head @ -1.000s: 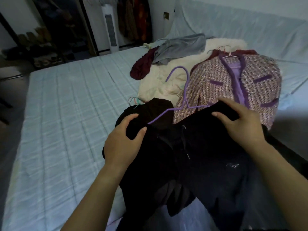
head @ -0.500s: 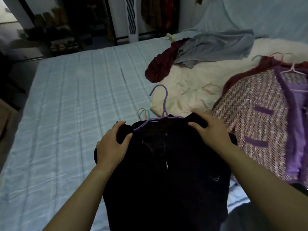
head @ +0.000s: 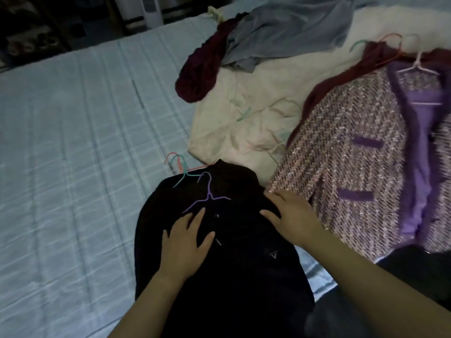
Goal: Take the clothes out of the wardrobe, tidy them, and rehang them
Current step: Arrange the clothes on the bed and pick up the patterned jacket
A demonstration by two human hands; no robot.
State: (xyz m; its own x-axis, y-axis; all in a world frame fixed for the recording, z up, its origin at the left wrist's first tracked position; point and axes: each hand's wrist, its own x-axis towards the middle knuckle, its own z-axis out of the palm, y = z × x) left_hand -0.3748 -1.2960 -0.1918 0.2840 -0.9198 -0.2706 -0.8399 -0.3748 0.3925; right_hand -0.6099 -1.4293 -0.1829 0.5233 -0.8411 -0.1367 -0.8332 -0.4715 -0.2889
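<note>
The fingers [head: 196,219] of the left hand [head: 185,245] are spread flat on the black top [head: 231,284]; the right hand [head: 290,215] is laid loosely on its shoulder, nothing gripped. The top (dark, smooth) is stretched lengthwise from beyond the fingers back under the wrists. The hanger [head: 207,198] lies just past the left fingertips.

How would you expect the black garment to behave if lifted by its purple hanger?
Probably floppy: the black garment lies soft and flat on the bed. It may slip, since the purple hanger looks thin and lies exposed at its neck.
</note>
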